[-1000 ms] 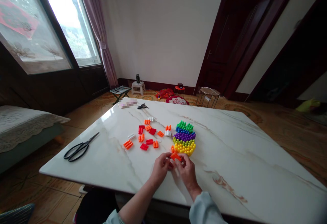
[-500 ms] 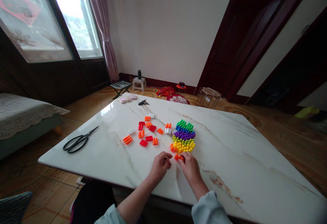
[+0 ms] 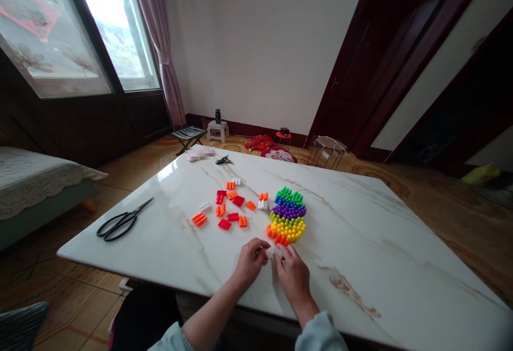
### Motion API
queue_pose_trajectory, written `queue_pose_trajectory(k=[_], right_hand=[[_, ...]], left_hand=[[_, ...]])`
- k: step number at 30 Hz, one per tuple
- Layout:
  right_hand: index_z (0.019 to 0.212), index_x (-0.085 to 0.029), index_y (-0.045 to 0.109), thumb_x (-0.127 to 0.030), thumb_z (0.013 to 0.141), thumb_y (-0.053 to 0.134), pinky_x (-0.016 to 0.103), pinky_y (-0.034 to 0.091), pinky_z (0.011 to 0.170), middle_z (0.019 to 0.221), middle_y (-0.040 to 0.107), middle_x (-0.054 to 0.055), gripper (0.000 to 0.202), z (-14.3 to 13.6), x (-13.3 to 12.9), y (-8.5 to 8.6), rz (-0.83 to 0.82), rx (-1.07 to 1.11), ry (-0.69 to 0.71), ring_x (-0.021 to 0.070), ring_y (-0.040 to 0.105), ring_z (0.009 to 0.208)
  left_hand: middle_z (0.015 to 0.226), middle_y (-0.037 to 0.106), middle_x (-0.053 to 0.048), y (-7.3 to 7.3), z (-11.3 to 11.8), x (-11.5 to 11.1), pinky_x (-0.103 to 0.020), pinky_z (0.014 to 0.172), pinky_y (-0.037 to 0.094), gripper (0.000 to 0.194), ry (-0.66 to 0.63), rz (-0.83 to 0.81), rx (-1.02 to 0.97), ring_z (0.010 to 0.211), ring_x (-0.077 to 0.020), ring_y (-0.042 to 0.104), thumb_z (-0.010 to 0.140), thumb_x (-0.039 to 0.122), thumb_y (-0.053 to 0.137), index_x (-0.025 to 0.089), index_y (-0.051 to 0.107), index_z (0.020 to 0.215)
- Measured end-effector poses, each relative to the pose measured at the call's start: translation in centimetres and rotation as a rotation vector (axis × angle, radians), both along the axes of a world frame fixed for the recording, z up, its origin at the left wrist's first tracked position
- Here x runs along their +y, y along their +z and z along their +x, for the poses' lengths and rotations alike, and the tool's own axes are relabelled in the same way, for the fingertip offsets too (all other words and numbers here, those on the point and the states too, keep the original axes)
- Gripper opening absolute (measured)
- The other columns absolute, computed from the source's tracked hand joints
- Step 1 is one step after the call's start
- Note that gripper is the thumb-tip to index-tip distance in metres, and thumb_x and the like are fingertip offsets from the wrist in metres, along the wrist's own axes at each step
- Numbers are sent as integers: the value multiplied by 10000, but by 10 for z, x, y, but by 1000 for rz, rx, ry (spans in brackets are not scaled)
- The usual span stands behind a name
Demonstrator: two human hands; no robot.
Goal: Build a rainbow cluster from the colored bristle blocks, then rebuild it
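Just below the middle of the frame, a little right of centre, a cluster of glossy beads (image 3: 287, 213) sits on the marbled table (image 3: 385, 244), packed tight in bands of colour: green at the far end, then blue, purple, olive and yellow, with an orange row (image 3: 280, 239) along the near edge. The beads' rounded tips stand up in close lines, so the whole thing looks knobbly and bright against the white top. The right hand (image 3: 294, 273) comes in from the lower edge, its fingers bent forward to the orange row and the thumb set a little apart; I can't tell whether the fingertips touch it, and I see nothing gripped. The left hand (image 3: 250, 260), just beside it, is loosely curled, with a small gap between thumb and forefinger and nothing visible in it. Left of the cluster lie scattered orange, red and white pieces (image 3: 225, 224), and black-handled scissors (image 3: 120, 225) rest near the table's left corner.
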State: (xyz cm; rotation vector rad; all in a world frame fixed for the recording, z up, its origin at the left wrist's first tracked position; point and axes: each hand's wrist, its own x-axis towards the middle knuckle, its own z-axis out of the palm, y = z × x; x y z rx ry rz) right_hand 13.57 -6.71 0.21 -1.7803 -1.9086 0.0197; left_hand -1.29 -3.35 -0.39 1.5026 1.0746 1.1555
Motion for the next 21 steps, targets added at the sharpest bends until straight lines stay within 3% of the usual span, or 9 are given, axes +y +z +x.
queue_pose_trajectory(k=[21], right_hand=[[1102, -192, 641, -298, 943, 429, 248, 464, 696, 973, 633, 69, 286, 3, 9, -3, 34, -84, 57, 175, 638, 830]], left_hand=[[720, 598, -9, -2, 1, 1, -208, 536, 494, 245, 0, 23, -1, 542, -90, 598, 741, 73, 428, 140, 644, 835]])
